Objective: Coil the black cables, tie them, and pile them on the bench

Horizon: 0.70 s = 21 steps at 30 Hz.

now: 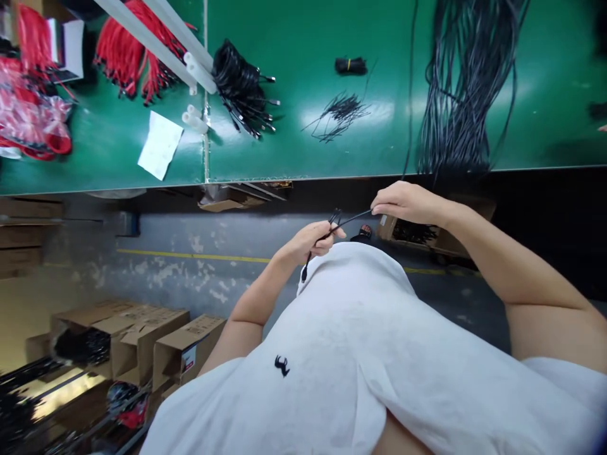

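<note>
- The black cable (353, 218) is in the air in front of the white shirt (351, 328), just off the near edge of the green table (275, 161); it spans between both hands.
- Small loops stand above the left hand (313, 241), and a connector end (304, 274) hangs below it. The step in hand looks like gathering the cable into a coil, partway done.
- The left fingers are closed around the cable and the base of its loops; exactly how each finger lies is hard to tell.
- The right hand (403, 201) has its thumb and fingertips pinched together on the cable, slightly higher than the left.
- A thin black strand runs up the table from near the right hand; whether it is the same cable cannot be told.
- As a judgement, the next move calls for a firm left grip on the loops and light, even tension from the right, without a twist.
- Beyond, on the table, lie short black ties (344, 110), a small bundle with a yellow band (351, 66), a bunched cable bundle (239, 88) and long loose cables (467, 95).
</note>
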Motion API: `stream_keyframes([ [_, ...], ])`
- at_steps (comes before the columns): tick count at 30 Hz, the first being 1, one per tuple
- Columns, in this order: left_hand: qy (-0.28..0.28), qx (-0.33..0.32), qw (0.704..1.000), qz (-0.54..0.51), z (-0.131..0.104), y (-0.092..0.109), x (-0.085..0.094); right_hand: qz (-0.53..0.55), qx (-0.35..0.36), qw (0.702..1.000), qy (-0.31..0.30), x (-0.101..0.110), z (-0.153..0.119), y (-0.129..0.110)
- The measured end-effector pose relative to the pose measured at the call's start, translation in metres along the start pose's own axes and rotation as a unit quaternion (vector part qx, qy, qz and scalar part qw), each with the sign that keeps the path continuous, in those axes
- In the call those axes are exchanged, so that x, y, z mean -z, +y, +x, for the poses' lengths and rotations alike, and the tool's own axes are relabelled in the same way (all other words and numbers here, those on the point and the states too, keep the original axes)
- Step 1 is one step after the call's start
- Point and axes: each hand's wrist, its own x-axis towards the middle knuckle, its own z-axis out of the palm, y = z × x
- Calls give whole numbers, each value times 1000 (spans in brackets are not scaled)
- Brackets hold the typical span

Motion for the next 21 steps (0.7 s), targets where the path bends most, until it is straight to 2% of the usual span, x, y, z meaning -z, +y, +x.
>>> stream_keyframes([
  [3,7,16,999,-38,-1,7,1,18,8,1000,8,-2,2,6],
  [8,17,52,993,-103,1,14,-9,55,39,997,21,-3,15,9],
  [12,62,55,987,-134,-5,13,-11,61,44,996,39,0,15,25],
  [15,100,12,985,-143,-13,10,-8,30,36,997,61,0,14,48],
  [17,130,-32,982,-136,-19,12,-7,-5,14,995,96,2,15,71],
  [19,148,-56,980,-123,-24,17,-10,-42,-28,990,132,7,15,96],
  [21,141,-48,982,-112,-28,25,-13,-70,-78,982,160,12,12,112],
])
